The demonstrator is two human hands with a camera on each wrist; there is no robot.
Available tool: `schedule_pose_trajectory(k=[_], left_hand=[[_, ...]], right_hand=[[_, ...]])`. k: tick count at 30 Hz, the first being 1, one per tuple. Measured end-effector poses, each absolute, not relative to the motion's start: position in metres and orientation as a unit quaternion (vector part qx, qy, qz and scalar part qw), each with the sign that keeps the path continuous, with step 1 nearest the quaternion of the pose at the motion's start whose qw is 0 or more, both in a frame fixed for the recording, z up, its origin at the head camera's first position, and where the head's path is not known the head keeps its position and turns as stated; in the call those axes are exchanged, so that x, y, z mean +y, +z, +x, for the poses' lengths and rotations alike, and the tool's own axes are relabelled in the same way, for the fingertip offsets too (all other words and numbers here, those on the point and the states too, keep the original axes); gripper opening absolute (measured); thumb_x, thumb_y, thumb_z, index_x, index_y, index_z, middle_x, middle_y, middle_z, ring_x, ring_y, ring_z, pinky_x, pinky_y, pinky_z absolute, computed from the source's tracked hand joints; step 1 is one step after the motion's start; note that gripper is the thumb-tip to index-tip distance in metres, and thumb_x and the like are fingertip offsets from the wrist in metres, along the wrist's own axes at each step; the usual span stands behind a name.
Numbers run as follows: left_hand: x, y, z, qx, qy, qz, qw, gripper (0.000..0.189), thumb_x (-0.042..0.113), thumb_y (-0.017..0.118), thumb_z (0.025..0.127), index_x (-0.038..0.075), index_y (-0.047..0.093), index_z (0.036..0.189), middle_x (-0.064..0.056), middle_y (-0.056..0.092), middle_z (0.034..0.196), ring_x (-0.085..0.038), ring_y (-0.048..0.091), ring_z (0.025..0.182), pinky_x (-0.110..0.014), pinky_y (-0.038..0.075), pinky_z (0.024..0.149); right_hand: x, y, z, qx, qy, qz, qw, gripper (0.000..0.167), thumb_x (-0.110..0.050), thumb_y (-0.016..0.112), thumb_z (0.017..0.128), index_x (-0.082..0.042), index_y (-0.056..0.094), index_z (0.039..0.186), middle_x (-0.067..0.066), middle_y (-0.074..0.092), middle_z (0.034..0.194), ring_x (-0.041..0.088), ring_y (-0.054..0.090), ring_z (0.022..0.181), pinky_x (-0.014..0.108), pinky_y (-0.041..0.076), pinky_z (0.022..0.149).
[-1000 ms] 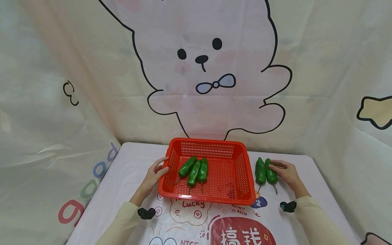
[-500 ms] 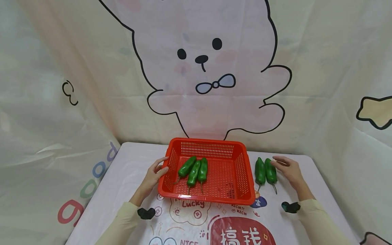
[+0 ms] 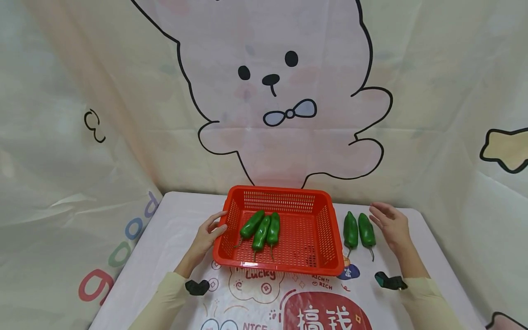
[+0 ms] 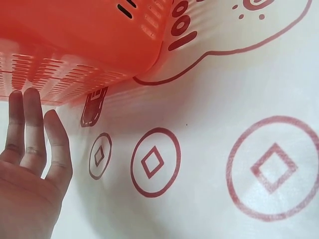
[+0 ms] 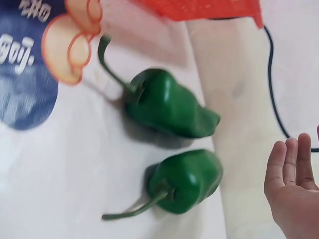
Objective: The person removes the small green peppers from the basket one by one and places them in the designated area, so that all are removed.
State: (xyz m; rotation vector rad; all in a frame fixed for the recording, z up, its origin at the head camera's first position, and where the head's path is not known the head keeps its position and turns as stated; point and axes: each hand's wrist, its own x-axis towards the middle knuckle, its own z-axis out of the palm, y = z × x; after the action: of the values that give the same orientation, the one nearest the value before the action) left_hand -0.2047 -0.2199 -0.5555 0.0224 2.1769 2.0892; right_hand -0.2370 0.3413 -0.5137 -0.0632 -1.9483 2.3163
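Observation:
A red plastic basket point(image 3: 326, 263) stands at the back of the table with three green chili peppers point(image 3: 261, 233) lying toward its left side. My left hand point(image 3: 206, 236) touches the basket's left side; in the left wrist view its fingers point(image 4: 33, 129) extend straight against the slotted wall. Right of the basket, two more green peppers lie side by side, a nearer-to-basket pepper point(image 3: 350, 231) and an outer pepper point(image 3: 366, 230), stems toward me. My right hand point(image 3: 392, 229) hovers just right of the outer pepper, holding nothing, fingers point(image 5: 304, 159) loosely extended.
The white table cover point(image 3: 185, 206) bears printed drawings and lettering. Behind it hangs a cloth backdrop point(image 3: 433, 114) with a cartoon bear, close against the table's back edge. Black bands point(image 3: 197, 288) show at both wrists.
My right hand has come off the outer pepper and moved back and to the right. That pepper sits slightly farther right, with a wider gap beside it. The left hand and basket stay put.

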Motion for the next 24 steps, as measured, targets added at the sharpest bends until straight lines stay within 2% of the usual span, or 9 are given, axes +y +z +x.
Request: schedule_pose_trajectory(k=[5,11,15,24], left_hand=[[-0.220,-0.555,-0.203,0.721,0.690,0.006,0.058,0.053,0.023,0.066,0.101,0.023,0.048,0.150,-0.024,0.054,0.134,-0.043,0.058,0.118,-0.046,0.057,0.086],[-0.220,-0.554,-0.202,0.722,0.690,0.011,0.055,0.054,0.025,0.066,0.101,0.021,0.047,0.151,-0.024,0.053,0.133,-0.044,0.057,0.119,-0.048,0.057,0.087],[-0.220,-0.556,-0.203,0.724,0.687,0.009,0.055,0.053,0.025,0.067,0.101,0.023,0.048,0.150,-0.024,0.054,0.133,-0.044,0.057,0.119,-0.048,0.057,0.087],[-0.219,-0.555,-0.204,0.719,0.693,0.011,0.054,0.053,0.024,0.065,0.102,0.021,0.047,0.151,-0.025,0.053,0.135,-0.044,0.056,0.120,-0.047,0.057,0.087]], right_hand=[[0.326,-0.499,-0.232,-0.594,0.802,0.004,0.062,0.032,-0.002,0.067,0.097,0.007,0.061,0.127,0.005,0.065,0.114,0.015,0.064,0.105,0.032,0.049,0.098],[0.308,-0.485,-0.231,-0.602,0.797,0.011,0.054,0.038,-0.008,0.068,0.097,0.005,0.058,0.132,0.004,0.065,0.117,0.013,0.064,0.106,0.030,0.049,0.096],[0.297,-0.480,-0.234,-0.609,0.791,0.019,0.053,0.035,-0.007,0.068,0.098,0.004,0.060,0.130,0.002,0.066,0.117,0.013,0.064,0.105,0.031,0.049,0.095],[0.269,-0.471,-0.239,-0.622,0.780,0.051,0.042,0.041,-0.006,0.066,0.099,0.013,0.052,0.133,0.004,0.065,0.117,0.017,0.062,0.109,0.031,0.052,0.094]])
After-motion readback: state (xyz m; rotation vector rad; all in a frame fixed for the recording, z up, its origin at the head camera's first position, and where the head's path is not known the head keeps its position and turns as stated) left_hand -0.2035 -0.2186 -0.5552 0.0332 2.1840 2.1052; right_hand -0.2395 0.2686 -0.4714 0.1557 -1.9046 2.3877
